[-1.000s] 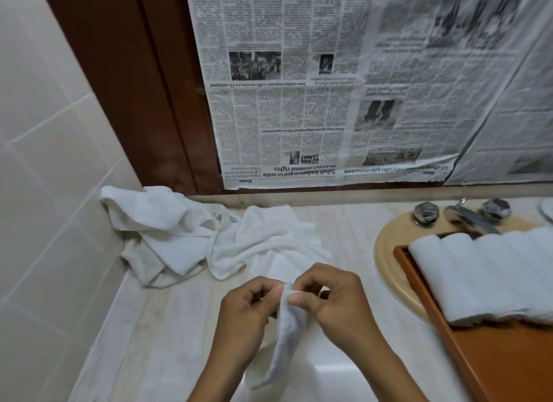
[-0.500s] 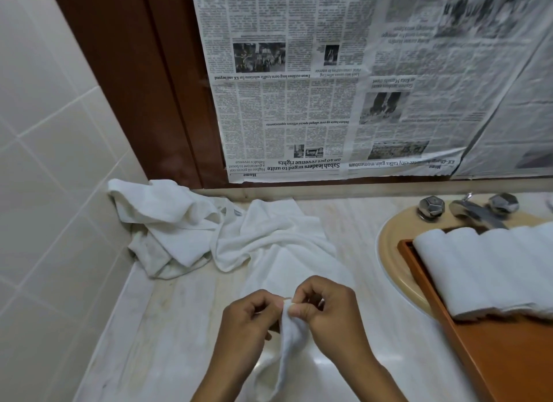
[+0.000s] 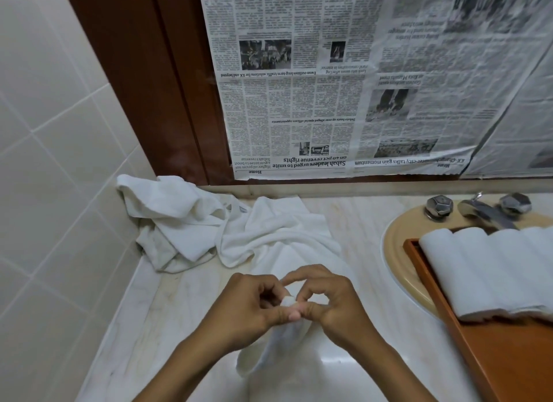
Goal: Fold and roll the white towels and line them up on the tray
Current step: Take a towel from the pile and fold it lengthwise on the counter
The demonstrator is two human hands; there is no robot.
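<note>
At the near edge of the worktop [image 3: 179, 312], left hand [image 3: 254, 306] and right hand [image 3: 332, 303] pinch a hanging white towel [image 3: 263, 356] at its corner; edges should align squarely before folding.

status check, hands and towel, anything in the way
Left hand and right hand both pinch one towel corner. Rolled towels lined on tray. Loose pile back left, not in the way.

Pale tiled wall [image 3: 45, 162] at nine o'clock; newspaper [image 3: 329, 87] beside a wooden frame [image 3: 143, 87] at twelve; marble desk [image 3: 179, 317] below.
</note>
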